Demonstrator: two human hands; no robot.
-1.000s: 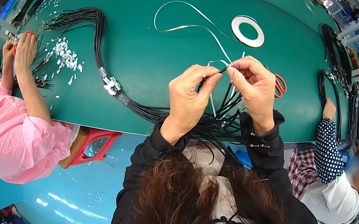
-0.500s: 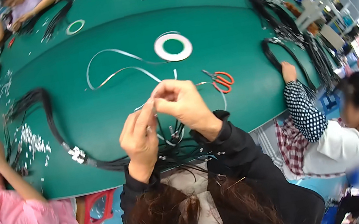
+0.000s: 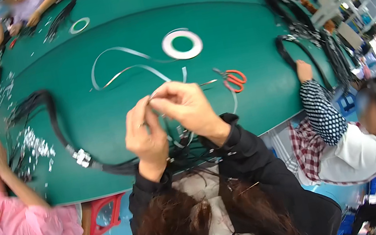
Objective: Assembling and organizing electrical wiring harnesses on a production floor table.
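Note:
My left hand (image 3: 145,131) and my right hand (image 3: 188,109) meet over the near edge of the table, thumbs and fingertips pinched together. Whatever sits between the fingertips is too small and blurred to make out. Beneath them lies a bundle of black cables (image 3: 119,167), which runs off to the left with a white wrapped patch (image 3: 83,157) on it. A thin pale strip (image 3: 94,73) loops on the table beyond my hands. Behind it lies a roll of white tape (image 3: 197,43). Small red-handled snips (image 3: 236,80) rest right of my right hand.
The green table (image 3: 237,28) carries scattered white scraps (image 3: 34,144) at left and black cable bundles (image 3: 279,5) at right. A person in pink (image 3: 37,234) sits at left. Another person's hand (image 3: 304,70) touches cables at right. A red stool (image 3: 107,215) stands at lower left.
My fingertips have shifted slightly left and stay pinched together. The whole view has tilted a little, and the tape roll and snips lie where they were.

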